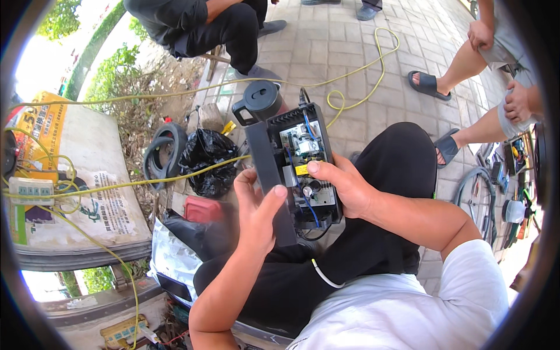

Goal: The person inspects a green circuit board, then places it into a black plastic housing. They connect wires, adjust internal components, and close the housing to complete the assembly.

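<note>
An opened black electronic unit (324,129) is held over my lap, and its circuit board (305,140) with blue wires shows inside. My right hand (353,189) grips the housing's right side, its thumb at a small yellow label (301,170); the other fingers are mostly hidden under the unit. My left hand (255,207) is closed on the long black cover (265,156) along the unit's left side, its thumb on the cover's face. The cover stands alongside the housing; whether the two are still joined I cannot tell. A black cable (304,96) leaves the unit's far end.
A black-lidded jug (261,96) stands just beyond the unit. To the left are a black plastic bag (207,166), a red box (202,209) and yellow cord (192,173) over a board (93,134). Seated people are at the far left and right. Tools (513,175) lie at the right.
</note>
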Motion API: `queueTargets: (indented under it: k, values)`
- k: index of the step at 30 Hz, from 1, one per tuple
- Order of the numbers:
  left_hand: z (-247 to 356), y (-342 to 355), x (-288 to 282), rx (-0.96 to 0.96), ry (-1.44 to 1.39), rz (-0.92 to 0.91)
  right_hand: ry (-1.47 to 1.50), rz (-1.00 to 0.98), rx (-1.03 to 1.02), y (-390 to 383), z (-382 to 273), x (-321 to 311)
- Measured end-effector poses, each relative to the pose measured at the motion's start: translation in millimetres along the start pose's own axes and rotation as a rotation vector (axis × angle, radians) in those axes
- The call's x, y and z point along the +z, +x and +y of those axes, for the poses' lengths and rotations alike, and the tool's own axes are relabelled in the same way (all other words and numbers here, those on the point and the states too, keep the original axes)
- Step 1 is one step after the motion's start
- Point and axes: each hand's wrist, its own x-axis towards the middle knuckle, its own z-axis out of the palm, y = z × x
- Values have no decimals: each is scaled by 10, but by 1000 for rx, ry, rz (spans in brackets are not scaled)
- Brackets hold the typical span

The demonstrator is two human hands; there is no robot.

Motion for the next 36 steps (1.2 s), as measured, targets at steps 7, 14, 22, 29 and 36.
queueTargets:
  k: [7,14,22,29,36]
  values:
    - [208,-94,48,137,331,-30,-170,38,-8,57,112,65]
    - [205,-92,186,126,441,77,-206,27,-79,65,217,116]
    - [218,-47,160,104,401,64,-139,-33,-34,62,177,81]
    - [238,-3,155,111,436,68,-17,-47,-142,88,228,141]
    - [268,19,197,114,479,79,-42,-99,-195,151,307,53]
